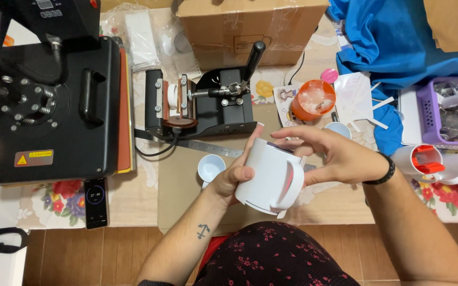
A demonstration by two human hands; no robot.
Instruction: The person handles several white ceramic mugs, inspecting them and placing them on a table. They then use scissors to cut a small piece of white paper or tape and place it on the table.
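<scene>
At the far left of the frame I see the black flat heat press (54, 100), a phone (96, 203) lying below it on the counter (133, 204), and the smaller mug press (208, 103) further right. Just below centre, my left hand (232, 177) is closed around the white mug (269, 177), thumb on its side, holding it tilted above the counter. My right hand (327, 153) sits over the rim, fingers spread and curled onto the wrap. To do this well I would judge the sheet must lie smooth and tight. The mug looks white, paper-wrapped, handle toward me. An orange cup (313, 99) stands upper right.
</scene>
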